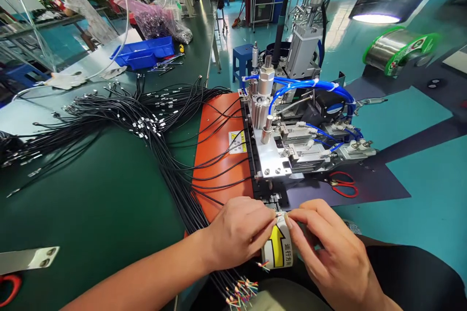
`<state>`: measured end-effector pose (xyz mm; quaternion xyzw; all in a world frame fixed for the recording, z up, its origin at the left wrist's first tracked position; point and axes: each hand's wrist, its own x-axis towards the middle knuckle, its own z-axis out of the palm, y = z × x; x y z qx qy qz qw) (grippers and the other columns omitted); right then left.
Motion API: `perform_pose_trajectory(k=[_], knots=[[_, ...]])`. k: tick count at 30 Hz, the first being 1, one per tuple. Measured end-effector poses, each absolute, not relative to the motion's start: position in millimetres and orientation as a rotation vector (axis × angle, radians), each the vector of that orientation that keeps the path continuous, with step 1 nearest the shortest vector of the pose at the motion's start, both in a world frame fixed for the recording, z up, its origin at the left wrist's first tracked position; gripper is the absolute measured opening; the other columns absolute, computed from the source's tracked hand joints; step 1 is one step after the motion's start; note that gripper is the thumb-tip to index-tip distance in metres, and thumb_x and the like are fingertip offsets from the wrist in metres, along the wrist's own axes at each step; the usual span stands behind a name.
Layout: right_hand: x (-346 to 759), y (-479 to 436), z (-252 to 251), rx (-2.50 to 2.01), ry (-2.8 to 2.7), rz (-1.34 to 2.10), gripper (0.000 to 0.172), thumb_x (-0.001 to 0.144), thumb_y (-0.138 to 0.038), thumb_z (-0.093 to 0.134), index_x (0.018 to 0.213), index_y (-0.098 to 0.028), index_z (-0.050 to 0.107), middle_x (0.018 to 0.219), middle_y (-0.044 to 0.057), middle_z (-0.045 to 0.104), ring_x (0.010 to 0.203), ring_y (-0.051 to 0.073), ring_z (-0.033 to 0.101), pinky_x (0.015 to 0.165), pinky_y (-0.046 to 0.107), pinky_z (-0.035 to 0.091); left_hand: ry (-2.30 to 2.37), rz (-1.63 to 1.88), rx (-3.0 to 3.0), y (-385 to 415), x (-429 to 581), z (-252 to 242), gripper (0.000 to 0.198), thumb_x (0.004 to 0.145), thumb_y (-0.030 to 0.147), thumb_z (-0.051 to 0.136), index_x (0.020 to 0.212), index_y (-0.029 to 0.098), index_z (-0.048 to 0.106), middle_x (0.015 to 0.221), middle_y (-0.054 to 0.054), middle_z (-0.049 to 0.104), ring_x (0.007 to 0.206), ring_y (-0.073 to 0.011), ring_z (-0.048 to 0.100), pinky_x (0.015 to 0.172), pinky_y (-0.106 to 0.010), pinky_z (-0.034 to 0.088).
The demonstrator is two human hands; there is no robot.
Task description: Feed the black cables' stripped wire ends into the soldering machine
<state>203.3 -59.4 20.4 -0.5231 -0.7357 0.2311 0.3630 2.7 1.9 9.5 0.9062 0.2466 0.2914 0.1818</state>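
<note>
Cables (160, 158): black, thin, round, smooth, with small pale tips; they lie across the green table (120, 189) and over the orange sheet (213, 129) at its right edge. The left forearm hides part of the bundle; frayed multicoloured wire ends (241, 294) show below. Left hand (241, 226) and right hand (335, 248): each pinching, thumb to forefinger, at one small piece (280, 214), too small to identify, atop a curved white cover (277, 248) with yellow arrow. Ahead: metal machine (302, 150), blue-hosed; red-handled scissors (345, 185) beside it.
</note>
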Motion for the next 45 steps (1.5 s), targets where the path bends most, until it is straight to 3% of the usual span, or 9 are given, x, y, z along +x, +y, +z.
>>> perform_pose_trajectory(k=[7, 14, 17, 21, 26, 30, 37, 45], knots=[[211, -45, 27, -1.371, -2.023, 0.732, 0.014, 0.102, -0.022, 0.045, 0.094, -0.02, 0.057, 0.09, 0.004, 0.053, 0.073, 0.014, 0.052, 0.066, 0.029, 0.044, 0.632, 0.775, 2.586, 4, 2, 11, 0.02, 0.099, 0.017, 0.044, 0.09, 0.013, 0.062, 0.065, -0.002, 0.054, 0.058, -0.0134, 0.047, 0.055, -0.029, 0.033], [221, -26, 38, -1.271, -1.661, 1.586, 0.029, 0.103, -0.041, 0.048, 0.083, -0.02, 0.053, 0.081, -0.001, 0.049, 0.076, 0.013, 0.044, 0.069, 0.026, 0.041, 0.504, 0.834, 2.259, 10, -1, 18, 0.024, 0.097, 0.013, 0.04, 0.096, 0.013, 0.064, 0.079, -0.004, 0.067, 0.075, -0.0137, 0.06, 0.071, -0.028, 0.041], [218, -30, 32, -1.233, -1.48, 1.699, 0.032, 0.101, -0.046, 0.051, 0.083, -0.019, 0.052, 0.079, -0.002, 0.047, 0.074, 0.012, 0.042, 0.068, 0.025, 0.039, 0.583, 0.767, 2.139, 10, -2, 20, 0.023, 0.098, 0.013, 0.043, 0.096, 0.014, 0.066, 0.083, -0.004, 0.069, 0.076, -0.0127, 0.06, 0.073, -0.026, 0.043], [215, -39, 26, -1.37, -1.437, 1.546, 0.033, 0.102, -0.048, 0.049, 0.088, -0.02, 0.059, 0.082, -0.001, 0.052, 0.077, 0.013, 0.046, 0.07, 0.025, 0.041, 0.699, 0.734, 2.102, 8, -1, 18, 0.015, 0.098, 0.019, 0.054, 0.097, 0.014, 0.068, 0.082, -0.004, 0.068, 0.073, -0.0118, 0.06, 0.069, -0.023, 0.044], [222, -51, 25, -1.517, -1.45, 1.257, 0.022, 0.101, -0.044, 0.053, 0.102, -0.025, 0.063, 0.097, 0.001, 0.061, 0.091, 0.015, 0.058, 0.082, 0.025, 0.046, 0.734, 0.754, 2.106, 8, 2, 16, 0.015, 0.098, 0.019, 0.055, 0.098, 0.012, 0.068, 0.082, -0.003, 0.068, 0.072, -0.0097, 0.059, 0.068, -0.02, 0.045], [221, -57, 25, -1.545, -1.553, 1.073, 0.017, 0.099, -0.04, 0.057, 0.104, -0.026, 0.065, 0.099, 0.0, 0.063, 0.09, 0.014, 0.061, 0.08, 0.023, 0.049, 0.761, 0.742, 2.113, 7, 3, 17, 0.016, 0.098, 0.017, 0.054, 0.097, 0.011, 0.069, 0.082, -0.002, 0.068, 0.072, -0.0093, 0.06, 0.068, -0.019, 0.045], [207, -51, 24, -1.505, -1.647, 0.861, 0.014, 0.099, -0.031, 0.057, 0.09, -0.025, 0.065, 0.09, -0.001, 0.063, 0.081, 0.012, 0.061, 0.072, 0.021, 0.048, 0.756, 0.758, 2.144, 6, 3, 18, 0.017, 0.098, 0.018, 0.053, 0.097, 0.01, 0.068, 0.081, -0.003, 0.067, 0.071, -0.0097, 0.059, 0.068, -0.019, 0.045], [203, -52, 17, -1.379, -1.85, 0.567, 0.008, 0.1, -0.017, 0.053, 0.094, -0.019, 0.058, 0.089, 0.003, 0.055, 0.08, 0.012, 0.056, 0.074, 0.025, 0.045, 0.788, 0.767, 2.364, 1, 3, 11, 0.017, 0.098, 0.021, 0.052, 0.093, 0.012, 0.066, 0.073, -0.001, 0.061, 0.063, -0.0124, 0.052, 0.061, -0.026, 0.039]])
